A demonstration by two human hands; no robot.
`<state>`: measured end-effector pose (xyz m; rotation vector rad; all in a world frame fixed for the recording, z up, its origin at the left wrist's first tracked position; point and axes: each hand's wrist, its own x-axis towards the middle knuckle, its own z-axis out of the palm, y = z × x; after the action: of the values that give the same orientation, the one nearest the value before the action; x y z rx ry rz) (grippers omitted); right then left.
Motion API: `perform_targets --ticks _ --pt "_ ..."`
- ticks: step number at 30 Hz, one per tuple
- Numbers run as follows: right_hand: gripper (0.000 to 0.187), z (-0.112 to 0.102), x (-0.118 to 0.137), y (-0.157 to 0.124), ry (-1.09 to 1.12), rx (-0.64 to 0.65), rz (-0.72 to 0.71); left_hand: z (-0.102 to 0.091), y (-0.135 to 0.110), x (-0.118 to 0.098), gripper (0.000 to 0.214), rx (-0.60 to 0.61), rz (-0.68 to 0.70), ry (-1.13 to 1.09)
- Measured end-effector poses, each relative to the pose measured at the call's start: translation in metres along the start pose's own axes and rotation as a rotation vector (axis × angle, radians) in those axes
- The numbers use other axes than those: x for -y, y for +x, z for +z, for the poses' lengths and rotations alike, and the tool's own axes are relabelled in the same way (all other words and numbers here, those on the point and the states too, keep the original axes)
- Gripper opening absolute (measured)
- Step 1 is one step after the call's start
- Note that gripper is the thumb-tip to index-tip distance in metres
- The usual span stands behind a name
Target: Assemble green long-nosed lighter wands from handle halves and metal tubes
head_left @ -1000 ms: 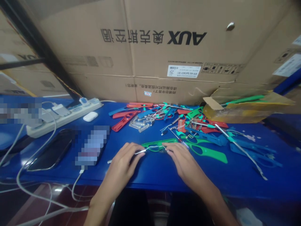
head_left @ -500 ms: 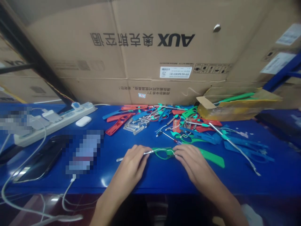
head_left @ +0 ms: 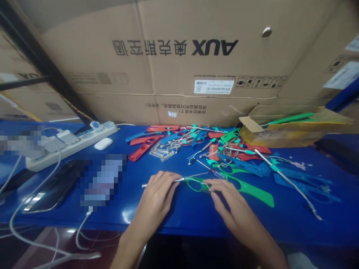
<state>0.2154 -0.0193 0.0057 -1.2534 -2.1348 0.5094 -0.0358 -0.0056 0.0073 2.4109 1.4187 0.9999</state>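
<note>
My left hand (head_left: 160, 191) is closed around a thin silver metal tube (head_left: 179, 180), whose pale end sticks out on the left. From the tube's right end a white wire (head_left: 199, 181) runs to my right hand (head_left: 228, 198), where thumb and fingers are pinched on it. Just under the wire lies a looped green plastic part (head_left: 193, 186). A green lighter-shaped shell (head_left: 259, 194) extends beyond my right hand; whether it joins the loop is hidden by the fingers. A screwdriver (head_left: 215, 173) with a thin shaft lies just past my right hand.
Red shells (head_left: 144, 148), blue shells (head_left: 249, 165) and clear plastic pieces (head_left: 162, 151) are heaped ahead. An open carton (head_left: 291, 136) stands at right, a large cardboard box (head_left: 168, 74) behind. Phones (head_left: 53, 188), an earbud case (head_left: 103, 144) and a power strip (head_left: 75, 145) lie left.
My right hand has shifted slightly lower, its thumb further from the palm, and the wire shows more clearly. The whole view has moved, so the table's things appear further right.
</note>
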Motion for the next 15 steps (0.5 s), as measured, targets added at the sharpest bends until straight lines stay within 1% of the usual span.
perform_targets --ticks 4,10,15 --pt "0.017 0.0017 -0.0007 0.0015 0.035 0.015 0.034 -0.003 -0.0017 -0.0003 0.021 -0.009 0.032 -0.035" --pt "0.012 -0.002 0.0029 0.0053 -0.013 -0.004 -0.041 -0.0009 0.0011 0.0021 0.024 -0.003 0.045 -0.024" --pt "0.014 -0.0013 0.0029 0.0052 0.017 0.021 0.019 0.0059 0.0052 0.0093 0.021 0.006 0.042 -0.025"
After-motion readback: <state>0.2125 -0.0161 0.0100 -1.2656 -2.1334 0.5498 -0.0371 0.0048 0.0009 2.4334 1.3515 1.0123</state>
